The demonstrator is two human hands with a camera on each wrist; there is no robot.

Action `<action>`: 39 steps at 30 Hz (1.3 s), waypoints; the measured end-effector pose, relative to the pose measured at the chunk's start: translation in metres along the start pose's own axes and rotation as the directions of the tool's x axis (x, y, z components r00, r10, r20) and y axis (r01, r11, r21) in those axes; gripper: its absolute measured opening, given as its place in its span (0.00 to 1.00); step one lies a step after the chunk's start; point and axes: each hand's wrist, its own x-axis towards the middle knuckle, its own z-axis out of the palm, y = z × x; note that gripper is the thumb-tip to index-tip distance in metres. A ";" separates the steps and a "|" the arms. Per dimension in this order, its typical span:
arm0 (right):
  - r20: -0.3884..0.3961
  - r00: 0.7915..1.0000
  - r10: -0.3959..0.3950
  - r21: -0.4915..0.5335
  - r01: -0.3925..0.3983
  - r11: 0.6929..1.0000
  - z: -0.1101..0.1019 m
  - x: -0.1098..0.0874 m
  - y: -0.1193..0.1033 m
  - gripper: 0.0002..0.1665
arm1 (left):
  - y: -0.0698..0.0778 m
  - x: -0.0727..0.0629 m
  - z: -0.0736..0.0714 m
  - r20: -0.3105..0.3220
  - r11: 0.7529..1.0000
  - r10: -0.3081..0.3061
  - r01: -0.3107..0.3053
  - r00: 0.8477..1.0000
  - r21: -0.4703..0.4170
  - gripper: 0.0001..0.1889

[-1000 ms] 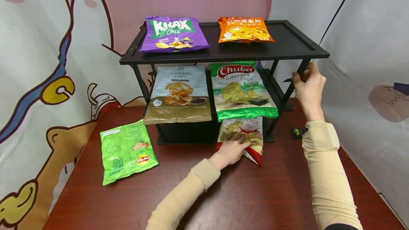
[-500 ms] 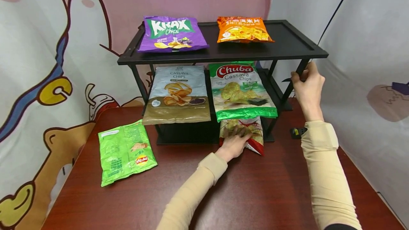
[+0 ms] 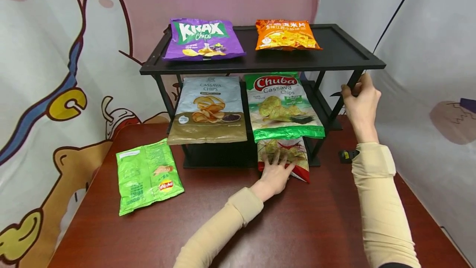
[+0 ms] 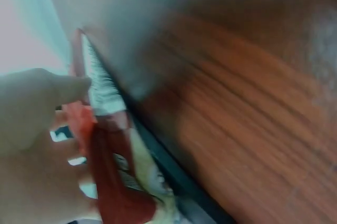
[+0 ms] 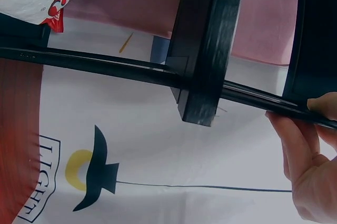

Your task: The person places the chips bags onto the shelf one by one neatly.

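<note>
A red-and-cream chip bag (image 3: 286,146) lies low at the right side of the black shelf rack (image 3: 260,70), its near end jutting past the bottom shelf. Its far part is hidden beneath a green Chuba cassava chips bag (image 3: 284,106). My left hand (image 3: 275,178) rests on the near end with fingers spread and fairly straight; the left wrist view shows thumb and fingers over the bag's red end (image 4: 113,187). At the rack's right side, my right hand (image 3: 360,104) grips the slanted post (image 5: 253,98), thumb on one side and fingers on the other.
A blue-and-gold cassava chips bag (image 3: 208,111) leans on the middle shelf. Purple Krax chips (image 3: 204,40) and an orange bag (image 3: 286,36) lie on top. A green bag (image 3: 148,177) lies on the table at left. A small black-and-yellow object (image 3: 346,155) sits right of the rack.
The red-and-cream bag has slid farther into the rack under my left hand. That hand moved forward, then drew back slightly with its fingers spread. My right hand stays on the post.
</note>
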 end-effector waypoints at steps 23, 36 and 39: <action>0.004 1.000 0.006 -0.003 -0.006 1.000 -0.001 0.000 0.001 0.08 | 0.002 0.019 0.024 -0.326 0.982 -0.017 0.077 0.945 0.170 0.31; -0.007 1.000 -0.014 -0.009 0.014 1.000 0.001 0.001 0.001 0.06 | -0.007 0.037 0.022 -0.258 0.995 0.000 0.025 0.966 0.093 0.37; -0.008 1.000 -0.015 -0.013 0.015 1.000 0.001 0.001 0.002 0.05 | -0.015 0.036 0.023 -0.221 1.000 0.021 -0.021 0.975 0.002 0.35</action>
